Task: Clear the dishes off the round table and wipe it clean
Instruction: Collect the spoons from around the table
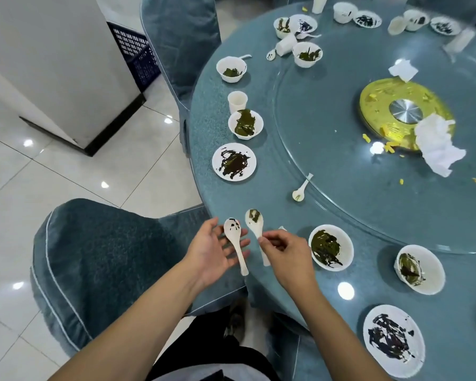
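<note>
Both hands sit over the near-left edge of the round blue-grey speckled surface (259, 193), each w/ a spoon. Left hand (215, 250) is spread, palm up, fingers nearly straight; a white plastic soup spoon w/ dark smears in its bowl (234, 237) lies across the fingers, handle pointing back toward the person, not gripped. Right hand (285, 257) has fingers curled, pinching the handle of a second white plastic soup spoon w/ green residue (255, 220) betw. thumb and fingertips; spoon bowl points away, toward the centre. The two spoons are just beside each other, apart.

Dirty dishes ring the rim. Just right of the right hand: a white bowl w/ dark green smears (331, 247), then another tilted white bowl w/ green residue (421, 269), and nearer the near edge a white flat plate w/ black smears (393, 339). Along the left edge: a white round plate w/ black scribbly smears (234, 162), a white bowl w/ green leaves (245, 124), a small white cup (237, 101), one more white bowl w/ green bits (230, 69). A third small white spoon (300, 191) lies against the edge of the clear glass turntable (341, 133). On the turntable: a yellow round centre disc (379, 92) and crumpled white napkins (437, 147), touching it. More bowls and plates at the far edge. A blue-grey covered chair (94, 257) stands by the near-left edge.
</note>
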The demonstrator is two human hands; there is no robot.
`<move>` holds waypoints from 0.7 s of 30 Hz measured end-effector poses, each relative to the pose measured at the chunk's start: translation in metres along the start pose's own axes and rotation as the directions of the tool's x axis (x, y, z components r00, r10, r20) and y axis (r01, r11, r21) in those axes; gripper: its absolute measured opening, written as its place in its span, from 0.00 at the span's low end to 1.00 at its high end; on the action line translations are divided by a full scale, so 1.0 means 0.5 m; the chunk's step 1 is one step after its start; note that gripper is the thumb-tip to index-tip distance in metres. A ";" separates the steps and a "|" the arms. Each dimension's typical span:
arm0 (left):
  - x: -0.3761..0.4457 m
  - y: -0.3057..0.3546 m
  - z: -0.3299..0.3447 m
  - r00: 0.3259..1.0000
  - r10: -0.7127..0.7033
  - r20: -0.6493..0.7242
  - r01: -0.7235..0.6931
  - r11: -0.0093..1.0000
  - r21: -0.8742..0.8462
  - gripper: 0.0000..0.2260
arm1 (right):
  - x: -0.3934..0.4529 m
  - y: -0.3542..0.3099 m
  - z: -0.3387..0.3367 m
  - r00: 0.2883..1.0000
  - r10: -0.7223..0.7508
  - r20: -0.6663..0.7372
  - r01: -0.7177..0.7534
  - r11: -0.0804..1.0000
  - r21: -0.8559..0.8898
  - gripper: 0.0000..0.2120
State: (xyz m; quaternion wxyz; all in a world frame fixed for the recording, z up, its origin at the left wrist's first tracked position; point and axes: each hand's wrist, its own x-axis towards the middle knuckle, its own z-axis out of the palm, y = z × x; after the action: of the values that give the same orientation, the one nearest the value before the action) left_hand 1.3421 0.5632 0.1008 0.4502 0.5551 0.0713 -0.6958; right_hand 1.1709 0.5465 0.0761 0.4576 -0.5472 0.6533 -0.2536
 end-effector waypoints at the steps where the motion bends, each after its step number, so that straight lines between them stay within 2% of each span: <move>1: 0.008 0.005 0.006 1.000 0.001 0.001 -0.001 1.000 0.001 0.24 | 0.005 -0.016 0.005 1.000 0.001 0.022 -0.002 0.999 0.038 0.02; 3: 0.021 0.015 0.017 1.000 -0.004 0.007 0.004 1.000 0.010 0.23 | 0.016 -0.038 0.016 0.998 0.013 0.065 -0.016 0.999 0.039 0.03; 8: 0.055 0.041 0.036 0.999 -0.042 0.024 0.043 0.999 -0.020 0.22 | 0.048 -0.050 0.040 0.996 -0.021 0.085 0.031 0.992 -0.124 0.04; 11: 0.076 0.052 0.038 0.998 -0.051 0.042 0.053 0.997 -0.051 0.24 | 0.080 -0.056 0.021 0.995 -0.092 0.047 0.100 0.974 -0.202 0.07; 14: 0.092 0.066 0.039 0.997 -0.059 0.056 0.063 0.994 -0.084 0.25 | 0.163 -0.043 -0.025 0.990 -0.143 -0.018 0.127 0.923 -0.362 0.06; 16: 0.104 0.073 0.036 0.996 -0.064 0.065 0.070 0.994 -0.089 0.26 | 0.238 -0.015 -0.055 0.986 -0.162 -0.032 0.118 0.829 -0.547 0.07; 19: 0.115 0.078 0.031 0.994 -0.071 0.084 0.077 0.994 -0.079 0.26 | 0.327 0.027 -0.084 0.990 -0.124 0.069 0.126 0.549 -0.826 0.09; 21: 0.119 0.080 0.027 0.993 -0.071 0.094 0.077 0.995 -0.070 0.26 | 0.357 0.042 -0.089 0.984 -0.076 0.163 0.180 0.365 -0.913 0.12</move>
State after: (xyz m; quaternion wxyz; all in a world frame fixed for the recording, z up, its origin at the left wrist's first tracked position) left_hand 1.3623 0.4993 0.0723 0.4470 0.5026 0.0966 -0.7336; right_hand 1.1249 0.3756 0.0215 0.0827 -0.7693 0.6166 0.1454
